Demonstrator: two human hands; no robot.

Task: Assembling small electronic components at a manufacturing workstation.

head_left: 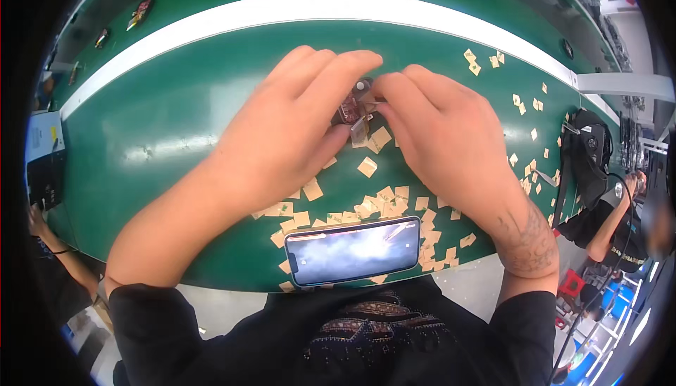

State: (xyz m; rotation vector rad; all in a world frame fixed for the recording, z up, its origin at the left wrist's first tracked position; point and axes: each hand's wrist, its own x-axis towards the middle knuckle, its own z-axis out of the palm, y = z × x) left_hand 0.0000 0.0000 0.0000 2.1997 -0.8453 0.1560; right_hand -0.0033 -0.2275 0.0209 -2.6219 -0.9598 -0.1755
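Observation:
Between my hands, over the green work table (176,97), is a small dark-red item with clear plastic parts (350,109). My left hand (289,125) is curved round its left side, with the thumb beneath and the fingers above. At its right edge, the thumb and forefinger of my right hand (451,125) are pinched together; what is between them is too small to make out. Just below lie loose tan paper squares (367,167), some printed with a green mark. Closer to my body, a phone (355,252) with a lit screen leans or lies among more squares.
A white strip (338,5) separates the table from another green surface holding a few small packaged items (140,14). A black bag (588,150) sits at the right edge, near scattered squares. Other people are at both sides, one with an arm (612,227) raised at right.

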